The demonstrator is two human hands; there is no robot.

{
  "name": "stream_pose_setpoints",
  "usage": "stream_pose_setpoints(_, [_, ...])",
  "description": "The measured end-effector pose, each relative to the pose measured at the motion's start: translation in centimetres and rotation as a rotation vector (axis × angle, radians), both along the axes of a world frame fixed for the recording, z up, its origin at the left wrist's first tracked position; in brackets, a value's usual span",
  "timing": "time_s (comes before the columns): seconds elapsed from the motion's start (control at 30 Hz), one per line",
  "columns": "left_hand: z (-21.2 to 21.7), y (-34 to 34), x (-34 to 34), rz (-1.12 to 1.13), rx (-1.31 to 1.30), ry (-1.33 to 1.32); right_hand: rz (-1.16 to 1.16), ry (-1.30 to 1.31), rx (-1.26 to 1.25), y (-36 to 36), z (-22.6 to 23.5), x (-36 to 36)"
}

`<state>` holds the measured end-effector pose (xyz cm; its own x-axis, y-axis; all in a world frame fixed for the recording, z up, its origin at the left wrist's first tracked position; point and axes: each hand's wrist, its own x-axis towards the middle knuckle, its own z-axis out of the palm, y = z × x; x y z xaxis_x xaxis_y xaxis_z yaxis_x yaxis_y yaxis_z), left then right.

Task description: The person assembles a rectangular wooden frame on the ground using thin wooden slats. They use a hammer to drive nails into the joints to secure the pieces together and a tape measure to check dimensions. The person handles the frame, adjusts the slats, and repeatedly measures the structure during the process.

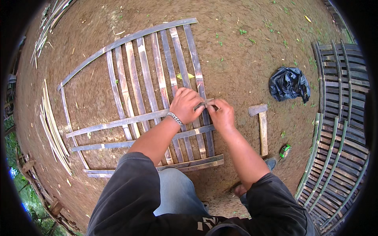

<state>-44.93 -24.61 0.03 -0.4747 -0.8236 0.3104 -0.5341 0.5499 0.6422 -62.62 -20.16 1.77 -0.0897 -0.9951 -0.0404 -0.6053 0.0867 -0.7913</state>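
A bamboo frame of flat slats lies on the ground in front of me, with several upright slats (147, 80) and long crosswise ones. My left hand (186, 104) is closed round the right end of a crosswise bamboo slat (114, 124), which runs over the uprights. Close beside it, my right hand (221, 114) pinches the tip of the same slat between thumb and fingers. Whether a small nail or tie is also in that pinch is too small to tell. Another crosswise slat (195, 131) passes just below my hands.
An axe (263, 133) with a wooden handle lies to the right, near a small green object (285, 150) and a crumpled black plastic bag (289, 84). Finished-looking bamboo panels (334, 149) line the right side. Thin bamboo strips (53, 128) lie at the left.
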Motion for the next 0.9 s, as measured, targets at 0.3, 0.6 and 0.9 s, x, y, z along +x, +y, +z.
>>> stream_pose_setpoints(0.3, [-0.7,0.0,0.1,0.014,-0.008,-0.02,0.0,-0.085,0.112,-0.6,0.4,0.4])
stream_pose_setpoints(0.6, [-0.7,0.0,0.0,0.01,-0.003,-0.033,0.014,0.005,0.12,-0.4,0.1,0.5])
stream_pose_setpoints(0.9, [-0.7,-0.1,0.0,-0.009,-0.002,-0.044,0.045,-0.034,0.253,-1.4,0.7,-0.2])
